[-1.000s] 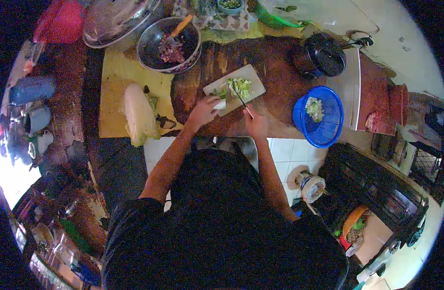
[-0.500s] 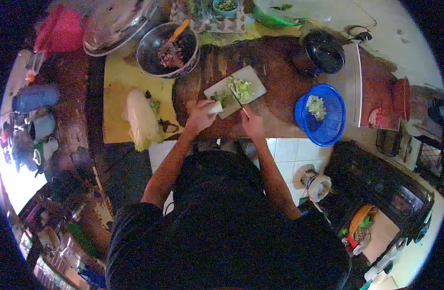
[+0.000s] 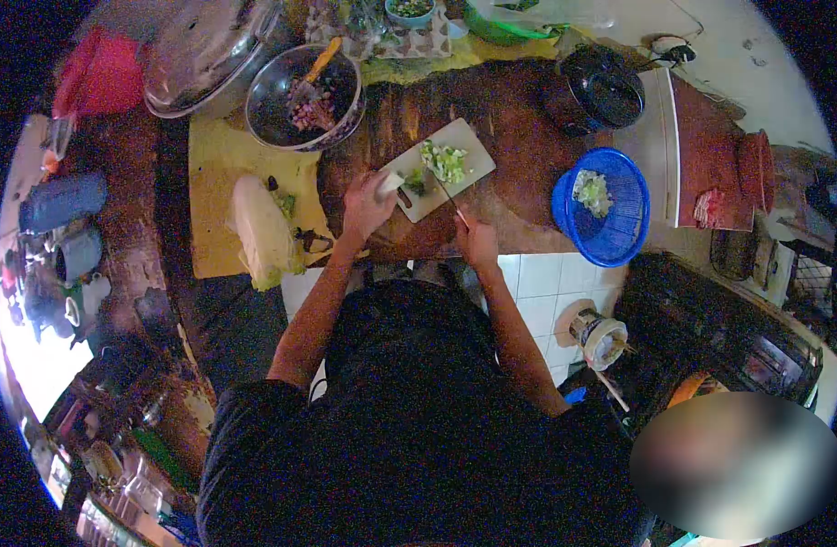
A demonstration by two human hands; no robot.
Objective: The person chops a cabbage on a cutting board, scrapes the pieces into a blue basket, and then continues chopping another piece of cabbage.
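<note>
A pale cutting board (image 3: 469, 189) lies at an angle on the table, with chopped pale-green cabbage (image 3: 446, 162) heaped on its upper part. My left hand (image 3: 367, 208) is closed around a white piece of cabbage (image 3: 390, 186) at the board's left end. Beside that piece lie some darker green leafy bits (image 3: 414, 180). In my right hand (image 3: 477, 242) is a knife (image 3: 447, 193), its blade pointing up and left over the board, near the chopped heap. A whole Chinese cabbage (image 3: 262, 228) rests on the yellow sheet to the left.
A blue basket (image 3: 634, 219) holding chopped cabbage stands at the right table edge. Behind it is a dark pot (image 3: 605, 91). Back left stands a glass bowl (image 3: 277, 128) with chopped purplish pieces and a wooden spoon (image 3: 321, 62). A blurred oval covers the lower right.
My left hand has shifted left and away from me with the white piece, uncovering the board's handle slot. The knife stays over the board. The whole view has shifted slightly.
</note>
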